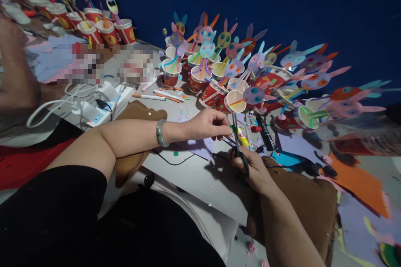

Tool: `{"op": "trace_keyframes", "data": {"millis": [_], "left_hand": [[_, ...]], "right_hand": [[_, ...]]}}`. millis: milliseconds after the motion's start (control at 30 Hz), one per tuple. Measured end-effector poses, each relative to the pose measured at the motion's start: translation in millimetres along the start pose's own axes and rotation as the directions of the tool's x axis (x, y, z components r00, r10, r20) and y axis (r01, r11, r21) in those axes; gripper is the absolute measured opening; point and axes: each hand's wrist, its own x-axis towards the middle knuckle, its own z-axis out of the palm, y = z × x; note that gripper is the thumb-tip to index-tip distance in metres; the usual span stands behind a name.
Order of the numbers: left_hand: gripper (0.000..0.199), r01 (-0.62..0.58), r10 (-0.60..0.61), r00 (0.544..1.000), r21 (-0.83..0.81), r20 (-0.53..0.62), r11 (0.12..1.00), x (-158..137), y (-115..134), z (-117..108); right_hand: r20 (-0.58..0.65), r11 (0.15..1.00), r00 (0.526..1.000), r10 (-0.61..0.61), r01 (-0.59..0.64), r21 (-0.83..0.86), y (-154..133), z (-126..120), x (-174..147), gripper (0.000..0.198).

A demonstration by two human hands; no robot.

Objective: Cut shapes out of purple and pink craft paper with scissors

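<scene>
The left hand [211, 125] pinches a tiny green scrap [232, 128]; at its four o'clock, the right hand [253, 167] grips black-handled scissors [237, 145], thin metal blades parted close by the scrap. Flat, matte purple paper [198, 147] lies on the smooth tabletop [216, 185] at the left hand's seven o'clock. Round-mouthed, printed cups [239, 96] crowd toward one o'clock, a cylindrical black marker [266, 134] at the scissors' two o'clock

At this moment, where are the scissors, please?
In the head view, the scissors are right of centre, in the right hand, with their blades close to the left hand and the black marker to their right.
</scene>
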Motion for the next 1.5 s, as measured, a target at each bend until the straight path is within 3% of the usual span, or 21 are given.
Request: {"op": "trace_keyframes", "data": {"millis": [333, 567, 767, 1033, 1500], "left_hand": [[0.012, -0.013, 0.013, 1.0, -0.02, -0.009, 1.0, 0, 1, 0], [0.031, 0.068, -0.071, 0.996, -0.051, -0.05, 0.996, 1, 2, 2], [0.03, -0.022, 0.022, 1.0, -0.015, 0.011, 1.0, 1, -4, 0], [0.025, -0.022, 0.021, 1.0, 0.046, 0.015, 0.999, 2, -7, -2], [0.02, 0.009, -0.009, 1.0, 0.007, 0.016, 1.0, 1, 0, -1]], "right_hand": [[0.002, 1.0, 1.0, 0.005, -0.005, 0.002, 1, 0, 0, 0.064], [-0.022, 1.0, 1.0, 0.008, -0.008, 0.019, 0, 2, 0, 0.061], [-0.023, 1.0, 1.0, 0.01, -0.009, 0.014, 1, 3, 1, 0.059], [0.001, 1.0, 1.0, 0.002, -0.002, 0.014, -1, 2, 2, 0.06], [0.0, 1.0, 1.0, -0.005, 0.005, -0.008, 0, 0, 1, 0.065]]}}
